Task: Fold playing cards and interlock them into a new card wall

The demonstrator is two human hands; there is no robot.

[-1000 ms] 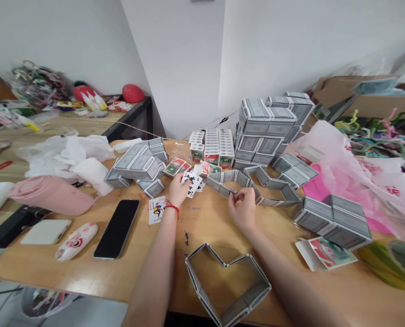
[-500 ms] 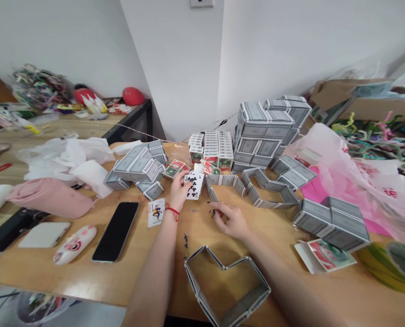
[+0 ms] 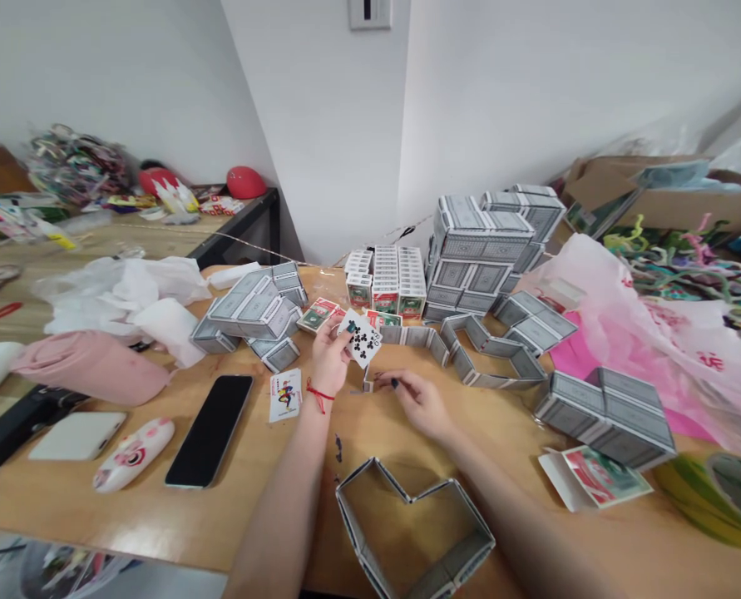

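While left hand [image 3: 330, 361] grips cards [image 3: 363, 341] | tilt: increased | right hand [image 3: 423, 403]: near card strip [image 3: 416, 337]

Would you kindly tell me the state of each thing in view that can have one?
Left hand: gripping.
Playing card: held, club face showing.
Right hand: fingers bent, grip unclear.
Phone: flat, screen dark.
Joker card: face up.
Heart-shaped card frame: standing on edge, hollow.
Nearest card box: lying, flap open.
Cardboard box: open on top.
Pink bundle: rolled up.
Gray card tower: standing.
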